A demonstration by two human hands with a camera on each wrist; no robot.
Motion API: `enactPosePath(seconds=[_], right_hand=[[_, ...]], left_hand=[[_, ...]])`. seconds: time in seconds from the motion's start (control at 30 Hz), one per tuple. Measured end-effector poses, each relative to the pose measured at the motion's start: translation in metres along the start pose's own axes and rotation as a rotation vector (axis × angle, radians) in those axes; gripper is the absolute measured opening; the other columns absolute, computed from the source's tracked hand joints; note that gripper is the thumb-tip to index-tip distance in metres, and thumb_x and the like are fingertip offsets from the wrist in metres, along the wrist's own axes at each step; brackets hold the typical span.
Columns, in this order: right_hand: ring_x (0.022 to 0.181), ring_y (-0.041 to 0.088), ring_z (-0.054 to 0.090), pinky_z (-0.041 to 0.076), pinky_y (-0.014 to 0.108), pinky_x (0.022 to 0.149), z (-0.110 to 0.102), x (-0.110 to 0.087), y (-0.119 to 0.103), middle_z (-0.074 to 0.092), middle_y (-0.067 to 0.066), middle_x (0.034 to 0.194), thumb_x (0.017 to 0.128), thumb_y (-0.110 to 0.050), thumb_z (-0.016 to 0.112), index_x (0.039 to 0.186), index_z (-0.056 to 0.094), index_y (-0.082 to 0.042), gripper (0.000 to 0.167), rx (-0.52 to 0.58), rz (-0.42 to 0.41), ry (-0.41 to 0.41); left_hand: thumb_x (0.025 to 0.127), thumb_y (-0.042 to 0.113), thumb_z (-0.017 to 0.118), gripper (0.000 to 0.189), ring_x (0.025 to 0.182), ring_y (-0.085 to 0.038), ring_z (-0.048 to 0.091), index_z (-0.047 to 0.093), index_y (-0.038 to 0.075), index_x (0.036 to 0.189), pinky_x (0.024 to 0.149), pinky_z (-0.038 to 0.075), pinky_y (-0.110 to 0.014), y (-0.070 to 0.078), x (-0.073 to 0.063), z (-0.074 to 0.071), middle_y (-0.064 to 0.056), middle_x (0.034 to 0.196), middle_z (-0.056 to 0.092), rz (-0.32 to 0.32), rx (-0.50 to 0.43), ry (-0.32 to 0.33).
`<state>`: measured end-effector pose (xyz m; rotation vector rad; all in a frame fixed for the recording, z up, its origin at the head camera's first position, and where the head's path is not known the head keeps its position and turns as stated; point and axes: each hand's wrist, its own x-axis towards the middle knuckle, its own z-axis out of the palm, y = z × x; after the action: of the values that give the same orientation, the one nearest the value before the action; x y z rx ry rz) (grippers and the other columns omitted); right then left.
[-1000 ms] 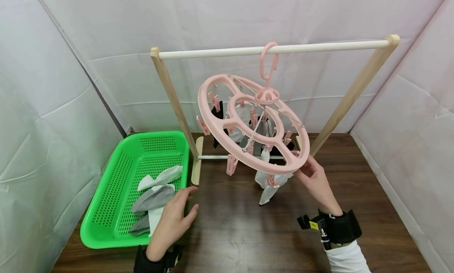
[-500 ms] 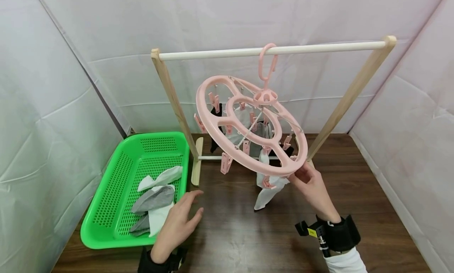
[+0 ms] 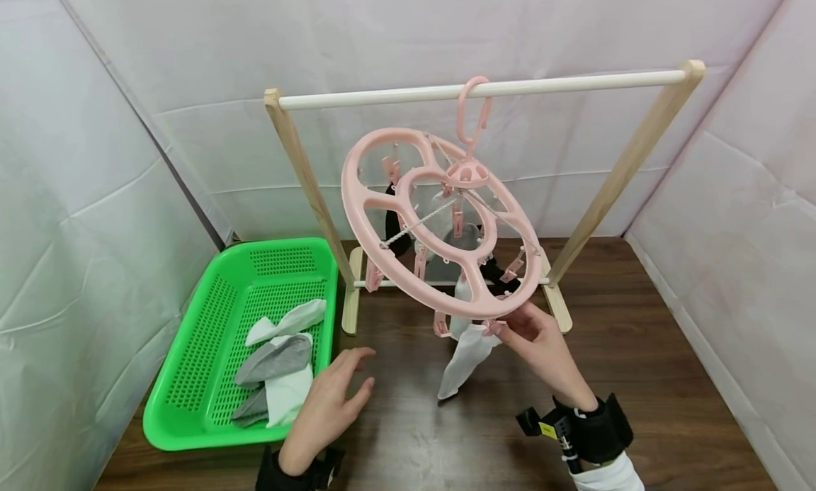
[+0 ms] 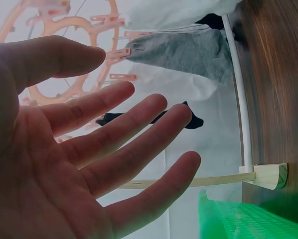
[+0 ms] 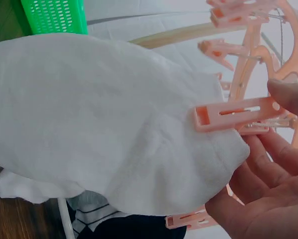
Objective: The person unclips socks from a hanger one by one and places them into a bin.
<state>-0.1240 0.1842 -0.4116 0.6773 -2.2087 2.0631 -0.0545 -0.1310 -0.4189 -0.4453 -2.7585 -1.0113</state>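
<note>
A pink round clip hanger [image 3: 408, 282] hangs tilted by its hook from a white rod [image 3: 574, 86]. At its near right rim, my right hand [image 3: 542, 346] pinches the handle end of a pink clothes peg [image 5: 228, 114] between thumb and fingers. That peg grips the end of a white sock [image 5: 114, 114], which dangles below. My left hand [image 3: 331, 406] hovers palm inward beside the green basket [image 3: 185, 413], fingers spread and holding nothing. White and grey socks [image 3: 277, 360] lie in the basket. Behind the ring hang a grey sock [image 4: 184, 52] and black ones, partly hidden.
The rod sits on a wooden stand with a left post [image 3: 302, 172] and a right post [image 3: 627, 172], joined low down by a thin white bar. Several bare pink pegs hang from the ring. Pale fabric walls [image 3: 733, 229] enclose the dark wooden table [image 3: 637, 335].
The ring has turned, carrying its pegs and the white sock leftward and nearer. My right hand has moved left and down with the rim. The left hand has drifted slightly right.
</note>
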Motion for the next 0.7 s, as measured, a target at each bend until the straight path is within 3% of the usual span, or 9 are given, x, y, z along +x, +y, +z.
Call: enactPosePath(seconds=[0.13,0.43,0.7], right_hand=[[0.092,0.017,0.065,0.052,0.029,0.078,0.006,0.001,-0.001,0.064,0.022,0.104,0.095,0.003,0.058,0.12,0.056,0.004,0.025,0.031,-0.005,-0.021],[0.096,0.016,0.065,0.051,0.028,0.08,0.019,0.006,-0.003,0.066,0.013,0.106,0.094,0.004,0.058,0.12,0.057,0.003,0.026,0.066,-0.039,-0.08],[0.095,0.017,0.065,0.051,0.028,0.08,0.037,0.01,-0.007,0.065,0.023,0.104,0.093,0.005,0.058,0.119,0.059,0.006,0.025,0.11,-0.08,-0.132]], left_hand=[[0.089,0.005,0.069,0.036,0.095,-0.017,0.061,0.059,0.013,0.122,0.076,0.049,-0.034,0.001,-0.001,0.001,-0.003,0.11,0.061,0.0,-0.005,-0.002],[0.089,0.004,0.069,0.035,0.094,-0.016,0.06,0.059,0.011,0.121,0.077,0.048,-0.034,0.0,-0.001,0.004,-0.003,0.109,0.061,0.006,-0.007,-0.015],[0.086,0.002,0.07,0.035,0.09,-0.017,0.06,0.06,0.009,0.119,0.074,0.048,-0.035,0.003,0.0,0.008,-0.005,0.103,0.061,0.058,0.01,0.006]])
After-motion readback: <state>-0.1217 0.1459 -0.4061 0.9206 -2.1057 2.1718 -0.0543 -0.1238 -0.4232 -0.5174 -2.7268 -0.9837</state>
